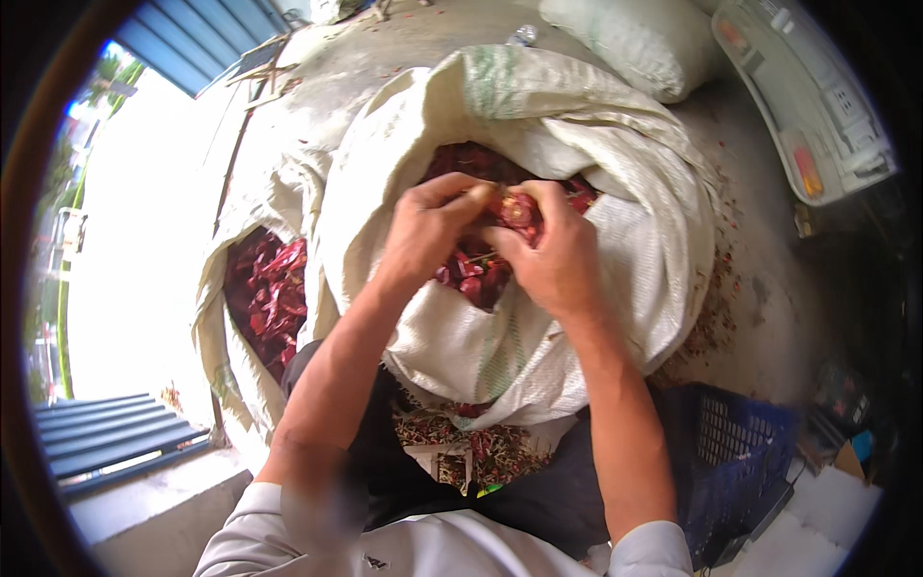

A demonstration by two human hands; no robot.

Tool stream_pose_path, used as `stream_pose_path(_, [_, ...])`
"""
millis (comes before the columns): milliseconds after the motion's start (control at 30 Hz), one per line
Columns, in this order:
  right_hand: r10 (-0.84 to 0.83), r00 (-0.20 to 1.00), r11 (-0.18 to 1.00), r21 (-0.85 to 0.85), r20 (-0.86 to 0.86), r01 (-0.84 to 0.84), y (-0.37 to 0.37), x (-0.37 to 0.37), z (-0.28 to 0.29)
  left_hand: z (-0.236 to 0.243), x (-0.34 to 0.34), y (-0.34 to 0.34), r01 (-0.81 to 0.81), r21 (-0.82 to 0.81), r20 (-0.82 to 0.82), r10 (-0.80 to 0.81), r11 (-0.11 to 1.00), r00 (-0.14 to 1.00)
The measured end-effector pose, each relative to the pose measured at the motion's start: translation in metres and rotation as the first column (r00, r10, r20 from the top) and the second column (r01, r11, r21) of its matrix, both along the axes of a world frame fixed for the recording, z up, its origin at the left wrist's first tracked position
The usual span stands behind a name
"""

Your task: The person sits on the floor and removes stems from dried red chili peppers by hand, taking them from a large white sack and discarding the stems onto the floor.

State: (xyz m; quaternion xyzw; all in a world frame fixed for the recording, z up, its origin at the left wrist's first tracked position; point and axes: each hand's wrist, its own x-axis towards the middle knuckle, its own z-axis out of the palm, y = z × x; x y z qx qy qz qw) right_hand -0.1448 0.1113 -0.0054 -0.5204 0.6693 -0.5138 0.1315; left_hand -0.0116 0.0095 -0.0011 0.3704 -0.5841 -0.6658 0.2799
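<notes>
Both my hands meet over the mouth of a large white woven sack [635, 260], which holds dried red chili peppers [478, 281]. My right hand [561, 252] is closed around a dried red chili pepper [519, 212], its fingers and thumb wrapped about the wrinkled body. My left hand [435, 223] pinches at the upper left end of that same pepper; its fingertips press together there. Whether more than one pepper is in the grip I cannot tell. Loose peppers lie in the sack just below and behind the hands.
On the left stands a smaller white sack [213, 317] of red chili peppers. A blue plastic crate [740, 442] sits at lower right, and stems [500, 452] litter the floor between my legs. A full white sack [635, 43] and a clear plastic case [812, 106] are at upper right.
</notes>
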Motion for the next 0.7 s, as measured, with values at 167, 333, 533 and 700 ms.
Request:
stream_pose_path(167, [-0.105,0.99,0.994,0.014,0.094,0.104,0.006,-0.001,0.004,-0.005,-0.007,0.008,0.133,0.116,-0.219,-0.106,0.984,0.97])
stream_pose_path(333, [-0.059,0.96,0.998,0.029,0.275,0.053,0.004,-0.011,0.002,-0.008,-0.017,0.011,0.034,0.019,-0.149,-0.031,0.999,0.988])
stream_pose_path(533, [-0.033,0.998,0.981,0.189,-0.06,0.044,0.01,-0.004,0.008,-0.007,-0.021,0.027,-0.021,-0.529,0.042,0.051,0.848,0.998])
stream_pose_path(700, [-0.046,0.997,0.977,0.207,-0.064,0.058,0.01,-0.006,0.004,0.0,-0.025,0.025,0.055,-0.936,0.131,0.201,0.346,0.971])
